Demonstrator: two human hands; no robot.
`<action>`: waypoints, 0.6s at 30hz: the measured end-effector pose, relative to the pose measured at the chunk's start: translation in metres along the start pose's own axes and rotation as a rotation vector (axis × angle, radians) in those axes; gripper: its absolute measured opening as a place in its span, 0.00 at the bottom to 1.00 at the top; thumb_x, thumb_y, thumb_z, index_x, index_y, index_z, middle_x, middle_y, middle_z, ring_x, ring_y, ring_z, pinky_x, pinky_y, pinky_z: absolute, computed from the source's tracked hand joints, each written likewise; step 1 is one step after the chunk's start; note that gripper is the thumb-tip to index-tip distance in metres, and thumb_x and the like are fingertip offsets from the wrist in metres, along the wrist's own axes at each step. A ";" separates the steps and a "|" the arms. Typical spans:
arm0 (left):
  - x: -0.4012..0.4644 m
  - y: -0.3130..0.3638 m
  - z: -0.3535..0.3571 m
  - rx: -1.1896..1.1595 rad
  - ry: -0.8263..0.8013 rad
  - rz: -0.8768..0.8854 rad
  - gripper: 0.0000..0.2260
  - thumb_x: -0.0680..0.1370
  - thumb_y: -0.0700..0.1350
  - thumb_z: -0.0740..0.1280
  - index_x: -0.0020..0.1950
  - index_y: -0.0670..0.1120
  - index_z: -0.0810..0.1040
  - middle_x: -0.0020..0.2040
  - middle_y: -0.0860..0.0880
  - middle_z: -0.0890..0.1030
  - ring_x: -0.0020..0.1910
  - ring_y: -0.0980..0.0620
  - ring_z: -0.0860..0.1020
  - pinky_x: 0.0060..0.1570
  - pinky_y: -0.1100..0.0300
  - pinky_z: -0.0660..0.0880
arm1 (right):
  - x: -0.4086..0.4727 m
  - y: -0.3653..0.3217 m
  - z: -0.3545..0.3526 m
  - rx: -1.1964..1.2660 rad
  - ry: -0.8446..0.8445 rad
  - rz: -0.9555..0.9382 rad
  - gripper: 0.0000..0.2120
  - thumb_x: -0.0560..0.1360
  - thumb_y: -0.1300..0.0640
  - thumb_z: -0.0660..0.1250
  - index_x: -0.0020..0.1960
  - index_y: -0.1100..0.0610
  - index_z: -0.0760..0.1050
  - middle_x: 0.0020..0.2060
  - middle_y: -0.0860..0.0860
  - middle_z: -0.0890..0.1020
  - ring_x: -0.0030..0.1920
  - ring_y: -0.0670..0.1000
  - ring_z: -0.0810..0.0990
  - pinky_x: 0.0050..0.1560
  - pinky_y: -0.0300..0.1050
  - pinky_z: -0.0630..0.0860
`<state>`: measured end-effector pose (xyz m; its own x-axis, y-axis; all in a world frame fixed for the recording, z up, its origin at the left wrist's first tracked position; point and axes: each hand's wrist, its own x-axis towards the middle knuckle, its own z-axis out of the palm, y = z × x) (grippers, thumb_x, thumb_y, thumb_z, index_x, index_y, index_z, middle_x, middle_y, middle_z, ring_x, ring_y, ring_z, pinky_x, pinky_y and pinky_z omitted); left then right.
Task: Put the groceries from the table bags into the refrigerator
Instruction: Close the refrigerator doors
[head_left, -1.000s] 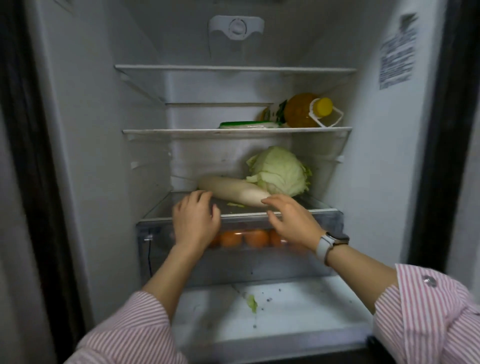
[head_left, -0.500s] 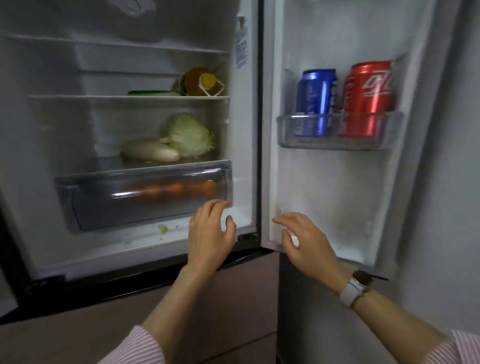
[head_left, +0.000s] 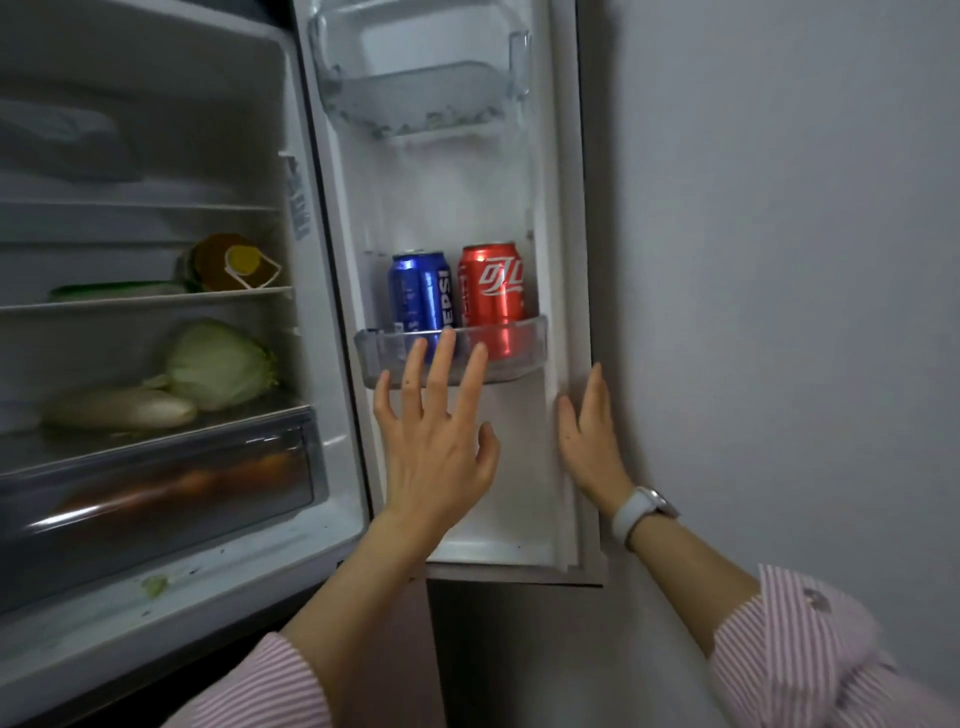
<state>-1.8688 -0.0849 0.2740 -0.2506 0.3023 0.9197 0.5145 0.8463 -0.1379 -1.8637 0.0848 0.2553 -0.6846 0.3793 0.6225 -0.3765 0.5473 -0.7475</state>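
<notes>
The refrigerator stands open. Its door (head_left: 519, 467) swings out to the right and holds a blue can (head_left: 421, 291) and a red can (head_left: 492, 286) in a clear door bin (head_left: 524, 348). My left hand (head_left: 436, 441) is spread open in front of that bin, holding nothing. My right hand (head_left: 589, 436) lies flat against the door's outer edge. Inside, a cabbage (head_left: 218, 364) and a white radish (head_left: 119, 408) rest on the shelf above the crisper drawer (head_left: 156, 488), which shows orange fruit. An orange bottle (head_left: 228, 262) lies on the shelf above.
A grey wall (head_left: 779, 260) stands close behind the open door on the right. An upper door bin (head_left: 421, 98) holds only small scraps. A green leaf scrap (head_left: 154, 584) lies on the fridge floor. Below are brown cabinet fronts.
My view and both hands have swung right, away from the radish shelf to the open door. The left hand rose to the can bin and the right hand reached the door's outer edge.
</notes>
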 end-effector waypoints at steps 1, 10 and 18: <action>0.004 0.000 0.000 0.016 -0.012 -0.002 0.34 0.71 0.53 0.63 0.74 0.49 0.54 0.74 0.44 0.52 0.74 0.43 0.51 0.68 0.40 0.50 | -0.003 0.000 0.003 0.013 0.017 -0.004 0.31 0.80 0.53 0.54 0.75 0.57 0.40 0.76 0.52 0.46 0.75 0.49 0.45 0.72 0.41 0.44; -0.002 -0.004 -0.015 -0.054 0.008 -0.034 0.31 0.72 0.56 0.57 0.74 0.50 0.54 0.75 0.45 0.53 0.74 0.44 0.49 0.70 0.38 0.48 | -0.026 -0.009 -0.002 -0.094 0.039 -0.089 0.33 0.78 0.50 0.57 0.75 0.56 0.43 0.76 0.54 0.49 0.75 0.53 0.48 0.73 0.47 0.47; -0.041 -0.046 -0.052 -0.175 0.069 -0.191 0.32 0.72 0.55 0.58 0.74 0.50 0.51 0.74 0.45 0.51 0.74 0.44 0.51 0.70 0.41 0.49 | -0.092 -0.037 -0.004 -0.284 0.100 -0.551 0.26 0.73 0.48 0.56 0.68 0.60 0.65 0.65 0.57 0.68 0.63 0.52 0.65 0.62 0.45 0.66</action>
<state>-1.8392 -0.1591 0.2616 -0.3032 0.1081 0.9468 0.5989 0.7944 0.1011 -1.7847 0.0327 0.2266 -0.3706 0.0451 0.9277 -0.4676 0.8539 -0.2283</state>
